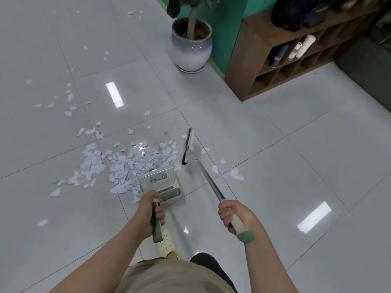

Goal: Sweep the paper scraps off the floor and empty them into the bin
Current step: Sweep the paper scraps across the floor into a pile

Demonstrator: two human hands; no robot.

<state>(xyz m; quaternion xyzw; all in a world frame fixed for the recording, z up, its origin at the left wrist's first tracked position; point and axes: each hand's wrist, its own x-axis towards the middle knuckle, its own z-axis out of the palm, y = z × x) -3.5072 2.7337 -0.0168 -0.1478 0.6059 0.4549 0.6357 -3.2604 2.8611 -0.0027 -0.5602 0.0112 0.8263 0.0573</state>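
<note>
A person's left hand point(152, 212) is gripping the dustpan point(161, 183) handle while the right hand point(237, 216) is clenching the broom point(188, 146) handle. The pan is sitting at the near edge of the scraps point(127, 161) heaped on the floor point(275, 166); the broom head is standing just right. Short strokes toward a flush pan lip should be working best. Strays are lying farther off.

Glossy tiled floor point(275, 157) mirrors lamps; torn paper scraps point(127, 163) look matt; the broom point(188, 148) has a shiny metal shaft; wooden shelf point(254, 60); glazed pot point(191, 47).
</note>
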